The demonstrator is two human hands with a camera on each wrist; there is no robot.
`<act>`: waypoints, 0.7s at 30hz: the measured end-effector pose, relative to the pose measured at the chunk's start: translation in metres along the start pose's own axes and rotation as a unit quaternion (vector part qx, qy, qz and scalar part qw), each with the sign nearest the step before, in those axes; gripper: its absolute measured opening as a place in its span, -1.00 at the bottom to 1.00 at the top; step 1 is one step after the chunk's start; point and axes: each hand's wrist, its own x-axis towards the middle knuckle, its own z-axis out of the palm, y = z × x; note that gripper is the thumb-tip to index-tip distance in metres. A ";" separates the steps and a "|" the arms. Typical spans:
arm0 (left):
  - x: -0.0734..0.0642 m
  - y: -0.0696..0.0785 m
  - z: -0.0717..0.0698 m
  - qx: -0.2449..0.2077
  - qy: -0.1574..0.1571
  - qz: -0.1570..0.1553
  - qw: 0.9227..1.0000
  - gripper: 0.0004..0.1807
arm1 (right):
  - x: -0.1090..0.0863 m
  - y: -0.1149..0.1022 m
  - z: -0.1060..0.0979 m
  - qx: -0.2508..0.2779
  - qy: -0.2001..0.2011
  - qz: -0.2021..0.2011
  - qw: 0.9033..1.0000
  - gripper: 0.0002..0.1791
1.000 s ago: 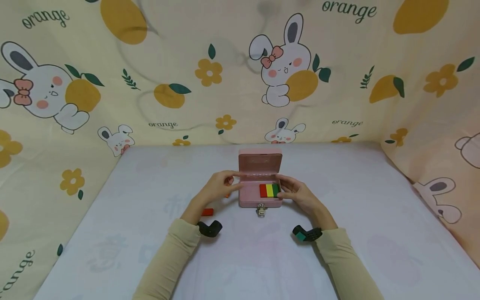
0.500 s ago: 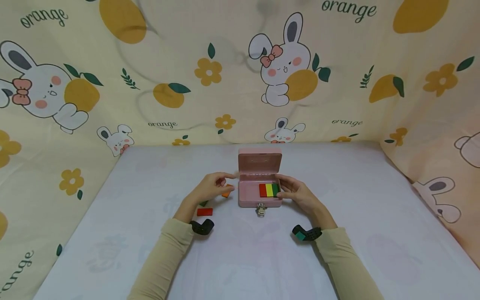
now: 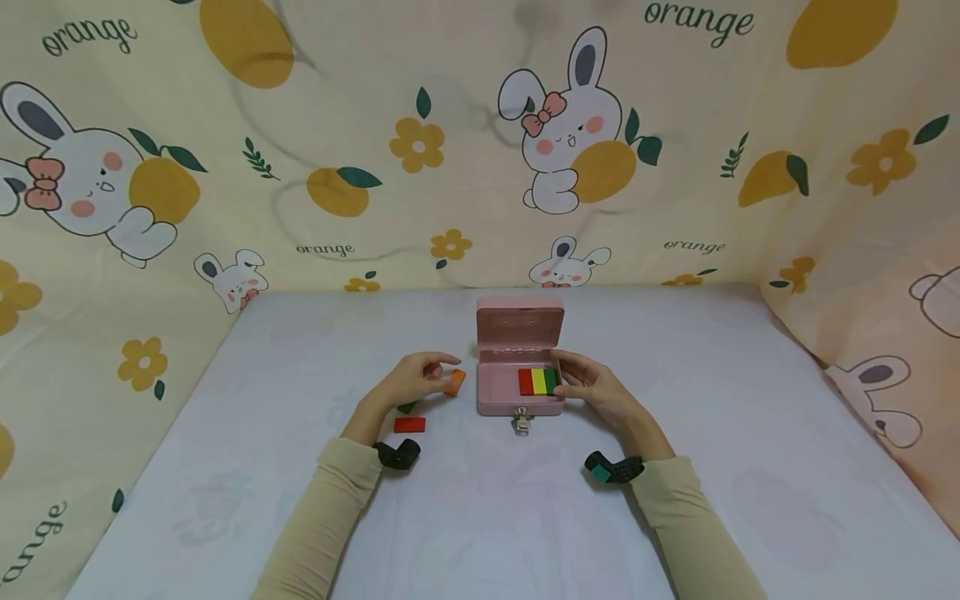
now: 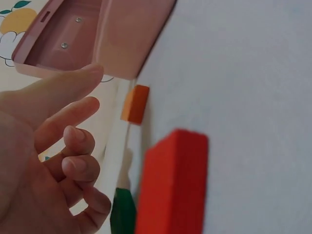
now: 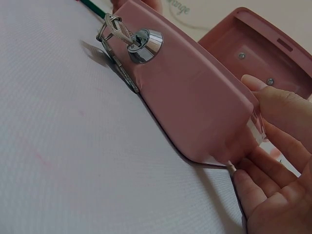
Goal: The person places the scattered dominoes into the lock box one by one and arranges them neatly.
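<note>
A pink metal lock box (image 3: pixel 495 390) stands with its lid raised. Inside, at the right, lie a red, a yellow and a green block (image 3: pixel 537 382) side by side. My right hand (image 3: pixel 597 387) holds the box's right side, thumb at the rim and fingers outside the wall, as the right wrist view shows. To the left of the box my left hand (image 3: pixel 411 379) hovers with loosely bent fingers and nothing in them. Just beyond its fingers is an orange block (image 4: pixel 136 105) on the table. A red block (image 3: pixel 409 425) and a partly hidden green block (image 3: pixel 407 408) lie below that hand.
Keys on a ring hang from the lock (image 5: pixel 145 45) at the box's front. The white-covered table (image 3: pixel 517 517) extends around the box. Behind it and along both sides hangs a cloth (image 3: pixel 465 183) printed with rabbits and oranges.
My left hand has drawn away from the box to the left, uncovering the orange, red and green blocks more. The right hand and box stay in place.
</note>
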 end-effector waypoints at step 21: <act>0.008 -0.015 -0.001 -0.008 -0.042 -0.080 0.996 -0.42 | 0.000 0.001 0.000 -0.008 0.004 -0.005 1.000 -0.24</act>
